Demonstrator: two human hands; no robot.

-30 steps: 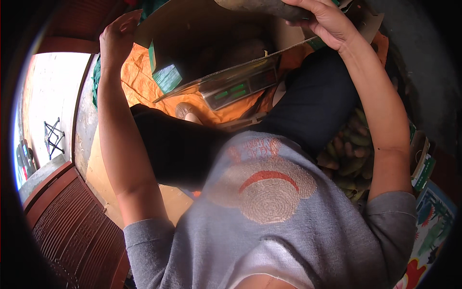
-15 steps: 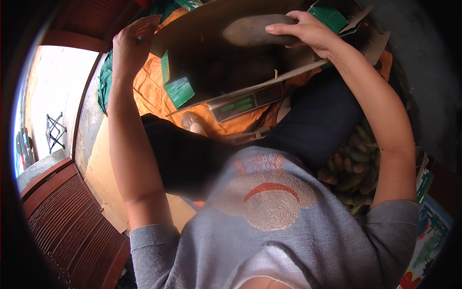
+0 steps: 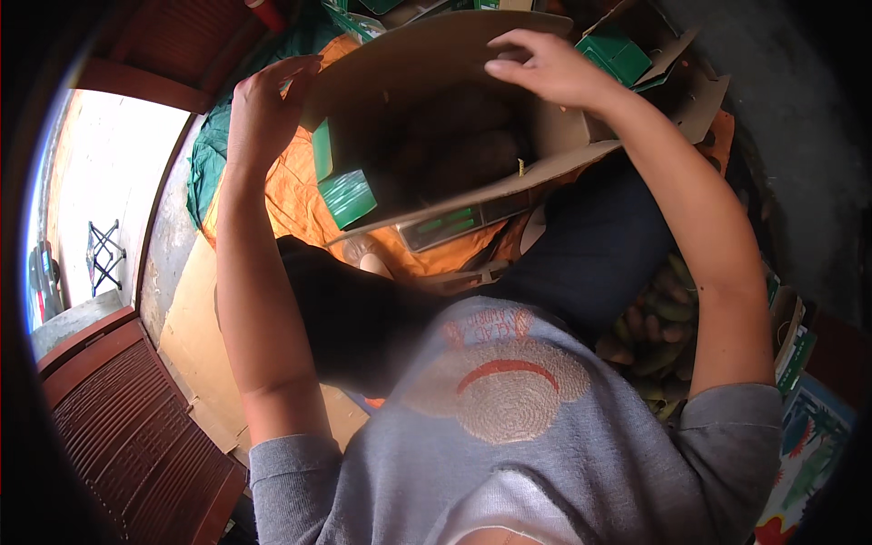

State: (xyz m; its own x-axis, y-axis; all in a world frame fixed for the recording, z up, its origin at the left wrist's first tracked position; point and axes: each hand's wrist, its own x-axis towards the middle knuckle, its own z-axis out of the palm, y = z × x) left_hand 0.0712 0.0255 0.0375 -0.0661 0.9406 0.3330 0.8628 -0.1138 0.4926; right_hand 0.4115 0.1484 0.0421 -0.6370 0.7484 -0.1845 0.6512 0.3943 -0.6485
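Note:
Over the far right side of an open cardboard box is my right hand, its thumb and fingers apart and holding nothing. My left hand hovers by the box's far left edge, fingers loosely bent with a gap from the thumb; whether its fingertips touch the cardboard is unclear. Several large, oblong, dark items lie in shadow inside the box, too dim to tell their kind. Green flaps fold out at the box's left corner.
The box stands on a digital scale over orange cloth. Many oblong greenish fruits lie beyond my right thigh. A green carton is at the far right, and flat cardboard lies to my left.
My right hand has let go of the large oblong fruit, which no longer shows in it. The hand has lifted slightly left, and more of the box's inside shows.

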